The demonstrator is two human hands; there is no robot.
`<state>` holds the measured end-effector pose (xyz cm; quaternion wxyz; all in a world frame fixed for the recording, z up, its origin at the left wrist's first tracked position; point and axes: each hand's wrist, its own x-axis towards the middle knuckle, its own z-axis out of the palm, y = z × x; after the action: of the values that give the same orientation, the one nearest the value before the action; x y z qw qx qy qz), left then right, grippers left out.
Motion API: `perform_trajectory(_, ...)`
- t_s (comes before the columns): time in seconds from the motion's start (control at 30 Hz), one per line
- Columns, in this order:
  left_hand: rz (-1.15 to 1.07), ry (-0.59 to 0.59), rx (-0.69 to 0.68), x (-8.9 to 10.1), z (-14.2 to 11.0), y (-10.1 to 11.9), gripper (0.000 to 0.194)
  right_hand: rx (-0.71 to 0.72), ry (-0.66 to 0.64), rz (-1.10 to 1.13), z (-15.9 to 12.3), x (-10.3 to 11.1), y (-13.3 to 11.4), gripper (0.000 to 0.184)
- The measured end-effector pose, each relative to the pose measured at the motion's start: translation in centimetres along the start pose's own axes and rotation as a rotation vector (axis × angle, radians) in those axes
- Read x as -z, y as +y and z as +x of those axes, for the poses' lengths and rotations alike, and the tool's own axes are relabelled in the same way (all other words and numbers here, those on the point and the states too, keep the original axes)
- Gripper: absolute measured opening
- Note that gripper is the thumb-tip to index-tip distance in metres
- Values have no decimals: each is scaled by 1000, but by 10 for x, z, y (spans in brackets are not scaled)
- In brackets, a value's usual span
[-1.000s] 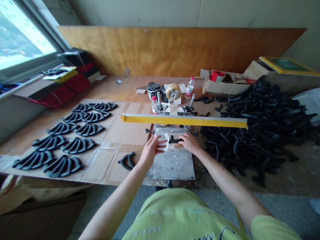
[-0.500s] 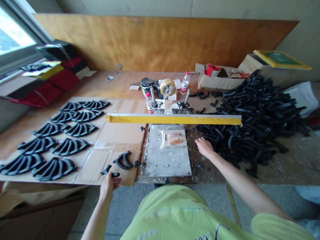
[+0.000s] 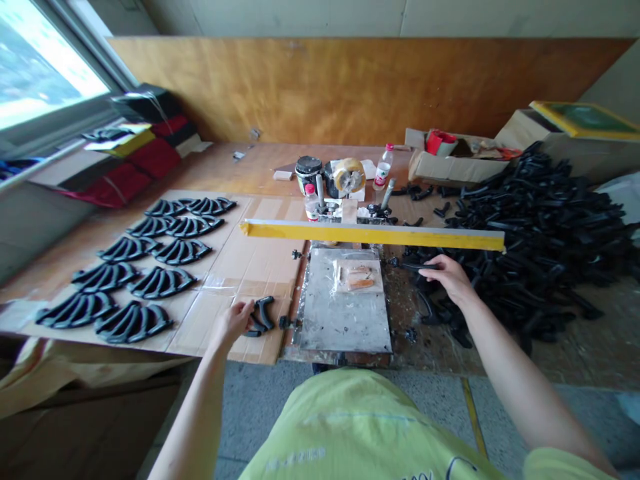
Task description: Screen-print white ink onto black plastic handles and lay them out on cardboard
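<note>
My left hand (image 3: 235, 323) is at the cardboard's near right part, its fingers closed on a black curved handle partly hidden by them. Touching or just beside it lies another black curved handle (image 3: 266, 312). My right hand (image 3: 447, 277) pinches a slim black handle (image 3: 419, 267) at the left edge of a large heap of black handles (image 3: 540, 220). Between my hands is a grey metal plate (image 3: 345, 327), with a clear-wrapped patch of orange-brown pieces (image 3: 361, 278) on it. Fan-shaped rows of black handles (image 3: 163, 283) lie on the cardboard sheet (image 3: 215, 267) to the left.
A yellow-edged bar (image 3: 375, 232) spans above the plate, crossing the view. Behind it stand a tape roll (image 3: 349, 177), a dark tub (image 3: 309, 172) and a red-capped bottle (image 3: 383, 167). An open carton (image 3: 450, 167) is at back right; red and black boxes (image 3: 150, 153) sit by the window.
My left hand has carried its black handle forward and right to the one lying on the cardboard. My right hand has moved right and lifted a black handle from the heap. The view has shifted left.
</note>
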<state>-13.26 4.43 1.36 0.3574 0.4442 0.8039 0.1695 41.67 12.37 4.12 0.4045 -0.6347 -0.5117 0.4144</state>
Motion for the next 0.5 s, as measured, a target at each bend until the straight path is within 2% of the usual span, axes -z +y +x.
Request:
perform_trajectory(0.03,-81,15,-61,1,-3,25,54,74,-53,6,-2,-17,-6,37)
perform_trajectory(0.07,-252,24,-150,2,-6,53,53,157,-119,-17,-4,-38,-11,37)
perform_trajectory(0.17,-657,-2,-433,2,-21,135,49,408,-288,-212,-1,-99,-17,28)
perform_trajectory(0.27,-860,-21,-559,-1,-34,192,44,614,-324,-431,5,-139,-11,21)
perform_trajectory(0.37,-878,-25,-559,-6,-44,212,43,700,-292,-590,3,-151,-7,26)
perform_trajectory(0.43,-888,4,-549,-10,-50,209,42,698,-275,-672,-3,-147,-8,28)
perform_trajectory(0.5,-881,23,-560,-12,-58,197,47,646,-267,-718,-7,-133,-11,30)
